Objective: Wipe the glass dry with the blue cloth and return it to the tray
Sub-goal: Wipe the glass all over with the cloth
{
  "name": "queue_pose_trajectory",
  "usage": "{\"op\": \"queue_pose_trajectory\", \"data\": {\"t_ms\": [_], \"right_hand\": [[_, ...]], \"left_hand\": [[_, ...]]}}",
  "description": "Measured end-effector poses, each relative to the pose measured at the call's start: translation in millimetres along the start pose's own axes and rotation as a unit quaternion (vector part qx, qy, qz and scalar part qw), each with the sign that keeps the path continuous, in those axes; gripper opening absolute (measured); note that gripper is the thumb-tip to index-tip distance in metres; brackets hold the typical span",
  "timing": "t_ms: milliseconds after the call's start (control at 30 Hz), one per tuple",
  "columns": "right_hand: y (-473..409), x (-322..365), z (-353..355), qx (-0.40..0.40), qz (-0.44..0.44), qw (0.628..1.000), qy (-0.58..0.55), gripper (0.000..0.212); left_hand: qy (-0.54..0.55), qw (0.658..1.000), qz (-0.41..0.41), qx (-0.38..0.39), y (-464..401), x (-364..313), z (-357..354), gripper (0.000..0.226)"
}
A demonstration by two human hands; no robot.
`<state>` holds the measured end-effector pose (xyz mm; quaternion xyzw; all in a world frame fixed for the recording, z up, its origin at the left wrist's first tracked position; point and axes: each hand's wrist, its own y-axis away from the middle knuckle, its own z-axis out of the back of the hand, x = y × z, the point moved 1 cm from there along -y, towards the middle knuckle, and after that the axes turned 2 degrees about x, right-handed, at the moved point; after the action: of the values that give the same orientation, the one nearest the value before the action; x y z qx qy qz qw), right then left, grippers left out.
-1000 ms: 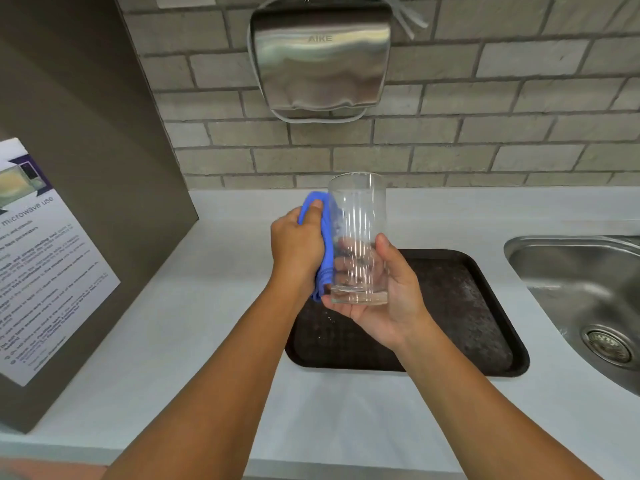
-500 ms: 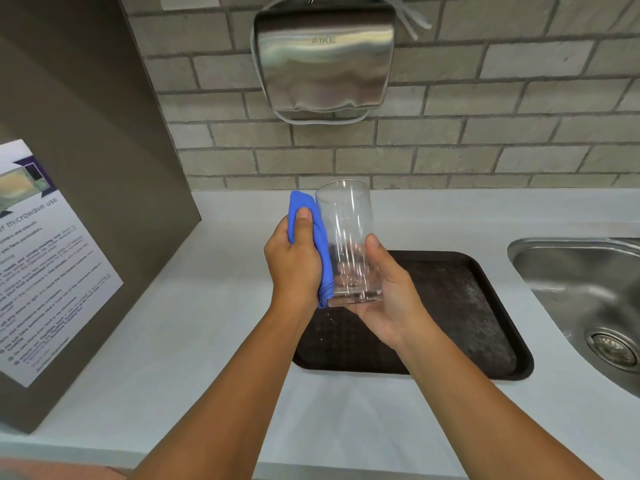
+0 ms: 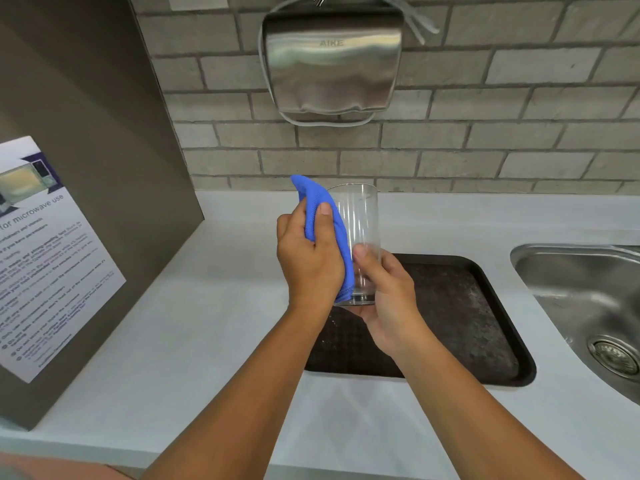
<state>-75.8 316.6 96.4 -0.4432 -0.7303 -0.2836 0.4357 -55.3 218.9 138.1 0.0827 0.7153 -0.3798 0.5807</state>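
Observation:
A clear tall glass (image 3: 360, 223) is held upright above the left part of the dark brown tray (image 3: 485, 327). My right hand (image 3: 391, 299) grips its lower half and base from the right. My left hand (image 3: 308, 261) presses the blue cloth (image 3: 323, 216) flat against the glass's left side, thumb on top of the cloth. The cloth's upper tip rises a little above the rim. The tray lies flat on the white counter with nothing on it that I can see.
A steel sink (image 3: 588, 306) with a drain is set into the counter at the right. A steel hand dryer (image 3: 332, 60) hangs on the brick wall above. A tall grey cabinet side with a microwave notice (image 3: 45, 258) stands at the left.
The left hand has slid the cloth upward along the glass, so its tip now tops the rim. The right hand turned slightly, still holding the glass above the tray.

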Motion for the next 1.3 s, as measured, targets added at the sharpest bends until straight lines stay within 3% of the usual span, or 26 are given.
{"op": "queue_pose_trajectory", "data": {"t_ms": [100,233,300,367,500,567,633,700,767,800,867,967,1033,1200,1300], "right_hand": [[2,1,0,0.02,-0.012,1.0,0.002,0.062],[2,1,2,0.038,-0.021,0.999,-0.031,0.041],[2,0,3,0.058,-0.026,0.996,-0.062,0.045],[2,-1,3,0.083,-0.03,0.992,-0.085,0.047],[2,-2,7,0.108,-0.037,0.987,-0.11,0.051],[2,-1,8,0.111,-0.032,0.988,-0.1,0.051],[1,2,7,0.106,-0.035,0.989,-0.094,0.044],[0,3,6,0.109,-0.039,0.99,-0.086,0.034],[-1,6,5,0.116,-0.043,0.988,-0.087,0.035],[0,6,4,0.121,-0.045,0.988,-0.091,0.039],[1,7,4,0.132,-0.046,0.984,-0.108,0.052],[0,6,7,0.151,-0.043,0.98,-0.119,0.055],[0,4,10,0.148,-0.058,0.979,-0.13,0.06],[1,-1,9,0.134,-0.072,0.98,-0.127,0.059],[-1,1,9,0.087,-0.047,0.991,-0.091,0.063]], "left_hand": [[-0.02,0.999,-0.019,0.016,3,-2,0,0.012],[-0.063,0.991,-0.113,0.027,10,-9,-3,0.022],[-0.065,0.987,-0.143,0.032,7,-10,-3,0.025],[-0.043,0.995,-0.081,0.031,-2,-5,0,0.02],[-0.009,0.981,0.18,0.078,-16,13,3,0.033],[0.006,0.973,0.217,0.081,-13,13,5,0.032],[-0.011,0.99,0.125,0.061,-6,7,5,0.027],[-0.03,0.997,-0.039,0.06,6,-8,5,0.015],[-0.051,0.984,-0.16,0.067,12,-16,1,0.026],[-0.052,0.982,-0.168,0.065,11,-17,0,0.028],[-0.033,0.994,-0.093,0.046,1,-18,2,0.017],[-0.005,0.994,0.101,0.037,-16,-4,4,0.041],[0.034,0.981,0.179,0.062,-16,6,2,0.041],[0.074,0.983,0.162,0.038,-5,12,2,0.042],[0.068,0.988,0.139,0.021,-3,13,3,0.037]]}}
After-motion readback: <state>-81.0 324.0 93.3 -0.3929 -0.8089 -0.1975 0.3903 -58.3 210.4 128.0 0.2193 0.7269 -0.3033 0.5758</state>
